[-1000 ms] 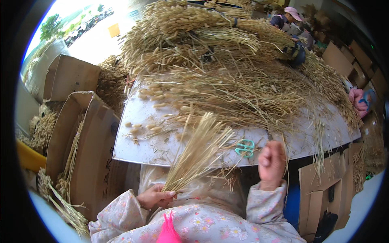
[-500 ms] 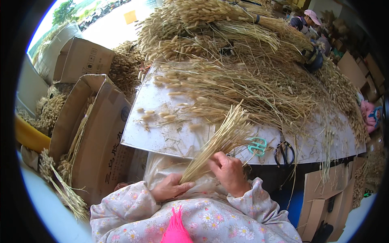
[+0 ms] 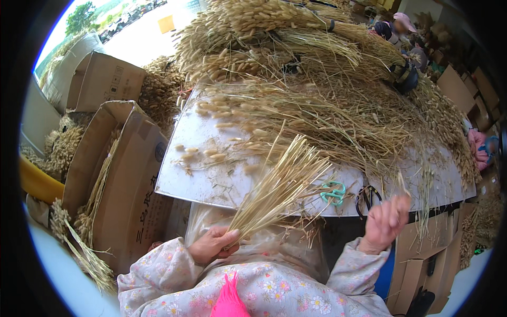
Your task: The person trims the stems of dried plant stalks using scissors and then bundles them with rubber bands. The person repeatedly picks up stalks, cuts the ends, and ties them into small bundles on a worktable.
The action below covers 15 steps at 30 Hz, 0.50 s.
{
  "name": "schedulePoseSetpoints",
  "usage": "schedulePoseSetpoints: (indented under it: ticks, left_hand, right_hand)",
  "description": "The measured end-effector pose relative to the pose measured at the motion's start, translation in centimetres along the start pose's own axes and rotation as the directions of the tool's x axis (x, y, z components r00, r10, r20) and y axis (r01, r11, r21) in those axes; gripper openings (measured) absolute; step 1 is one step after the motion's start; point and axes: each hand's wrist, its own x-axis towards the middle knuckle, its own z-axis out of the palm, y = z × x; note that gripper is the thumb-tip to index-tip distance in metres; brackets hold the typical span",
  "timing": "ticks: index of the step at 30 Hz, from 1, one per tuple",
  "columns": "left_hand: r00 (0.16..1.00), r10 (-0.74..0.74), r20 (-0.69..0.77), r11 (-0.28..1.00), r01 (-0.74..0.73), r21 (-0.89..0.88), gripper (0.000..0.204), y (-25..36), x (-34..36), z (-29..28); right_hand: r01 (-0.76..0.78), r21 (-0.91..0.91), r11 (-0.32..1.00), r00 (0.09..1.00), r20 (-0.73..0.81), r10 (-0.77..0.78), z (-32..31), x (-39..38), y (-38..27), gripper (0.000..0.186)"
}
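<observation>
White table (image 3: 182, 182): A big heap of dry grass (image 3: 317, 119) lies over its middle and far part.
Left hand (image 3: 214, 245): It is just on the person's side of the table's near edge. Its fingers are closed snugly around one end of a bunch.
Bunch of dry stalks (image 3: 280, 185): It leans up and right out of the left hand and spreads out above the table's near edge. I cannot tell if it touches the table.
Right hand (image 3: 387, 224): It is up by the right part of the table's near edge, with curled, blurry fingers. A thin pale stalk shows near them, but I cannot tell if they pinch it.
Green scissors (image 3: 332, 193) and dark scissors (image 3: 368, 199): They lie at the table's near edge, right of its middle.
Step now: I think it is sorting the bunch, one hand holding while the other works.
Next move: To reach the bunch, the right hand would need to go left along the table's edge, clear of both scissors. The left grip should be firm but soft.
</observation>
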Motion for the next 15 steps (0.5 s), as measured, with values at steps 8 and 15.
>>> schedulePoseSetpoints:
  ticks: [8,15]
  left_hand:
    - [0.991,0.105,-0.087,0.983,-0.09,0.161,0.036,-0.1,0.4,0.2]
    - [0.974,0.206,-0.09,0.861,-0.137,0.491,0.043,-0.6,-0.1,1.8]
  right_hand:
    - [-0.056,-0.992,-0.112,0.535,-0.124,0.836,3.0,0.0,1.6,0.052]
    - [-0.181,-0.983,-0.04,0.889,-0.181,0.42,1.3,0.0,9.5,0.031]
